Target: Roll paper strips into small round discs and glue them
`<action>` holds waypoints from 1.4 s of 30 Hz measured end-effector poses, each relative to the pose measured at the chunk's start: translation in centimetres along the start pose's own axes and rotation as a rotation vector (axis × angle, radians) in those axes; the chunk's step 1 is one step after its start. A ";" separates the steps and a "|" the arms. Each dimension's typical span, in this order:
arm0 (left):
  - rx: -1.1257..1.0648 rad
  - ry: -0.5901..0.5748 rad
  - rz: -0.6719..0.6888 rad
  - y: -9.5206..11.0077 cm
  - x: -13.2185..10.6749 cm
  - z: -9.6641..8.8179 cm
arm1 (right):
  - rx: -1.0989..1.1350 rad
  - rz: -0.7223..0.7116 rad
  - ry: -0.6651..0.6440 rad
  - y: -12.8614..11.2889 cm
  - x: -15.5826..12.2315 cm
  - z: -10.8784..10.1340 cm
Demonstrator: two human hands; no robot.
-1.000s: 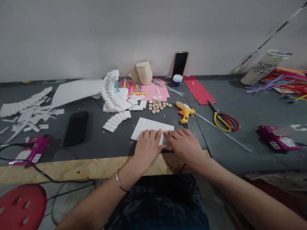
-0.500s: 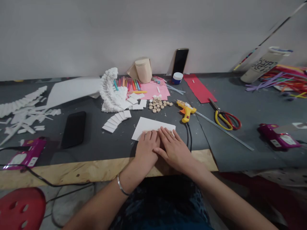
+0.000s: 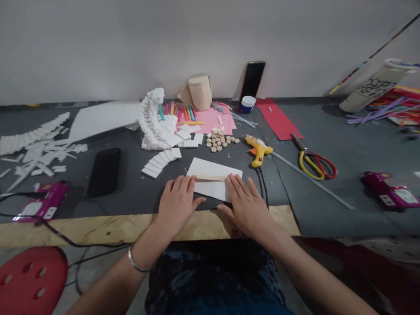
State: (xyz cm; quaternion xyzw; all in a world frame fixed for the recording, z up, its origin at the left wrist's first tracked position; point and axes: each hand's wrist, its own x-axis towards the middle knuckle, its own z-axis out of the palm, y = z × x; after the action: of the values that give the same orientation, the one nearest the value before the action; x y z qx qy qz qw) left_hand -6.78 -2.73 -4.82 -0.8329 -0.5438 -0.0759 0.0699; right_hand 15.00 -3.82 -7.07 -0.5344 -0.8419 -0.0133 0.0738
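Resting the left hand (image 3: 177,199) palm down, with fingertips at the left end of a narrow tan strip (image 3: 211,178), and resting the right hand (image 3: 246,201) palm down, with fingertips over the strip's right end. Holding both hands open and flattened, touching from above without closing around anything. Leaving the strip's middle visible between them, lying lengthwise across a white board (image 3: 213,168) on the dark-topped counter (image 3: 138,199). Wearing a silver bangle (image 3: 134,261) on the left wrist. Working near a yellow glue gun (image 3: 261,153) to the right, small tan discs (image 3: 219,142) beyond the board, and fanned white squares (image 3: 158,163) to the left. Sharing the counter with red-and-yellow-handled scissors (image 3: 306,151) and a flat-lying black phone (image 3: 104,172).
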 end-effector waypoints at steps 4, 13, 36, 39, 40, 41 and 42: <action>-0.043 0.111 -0.044 -0.3 1.8 -0.8 | 0.003 0.017 -0.013 -0.1 0.1 0.1; -0.137 -0.094 0.063 1.8 7.1 1.5 | 0.041 0.053 -0.034 -0.5 0.3 0.0; -0.220 0.256 0.341 -1.3 6.3 2.2 | 0.170 -0.366 0.341 5.9 6.5 -0.5; -0.144 0.241 0.419 -1.9 5.7 2.7 | 0.049 -0.473 0.335 6.2 5.9 -0.5; -0.138 0.231 0.428 -2.1 5.4 2.8 | 0.034 -0.488 0.327 6.2 5.6 -0.4; -0.144 0.221 0.427 -2.2 5.2 2.8 | 0.030 -0.493 0.322 6.2 5.4 -0.4; -0.159 0.211 0.416 -2.2 5.1 2.9 | 0.035 -0.490 0.317 6.3 5.2 -0.3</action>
State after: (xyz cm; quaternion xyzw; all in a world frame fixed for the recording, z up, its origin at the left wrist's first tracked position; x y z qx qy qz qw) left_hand -6.63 3.25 -6.53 -0.9173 -0.3423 -0.1891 0.0746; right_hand 18.50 3.53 -6.43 -0.3051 -0.9239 -0.0996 0.2084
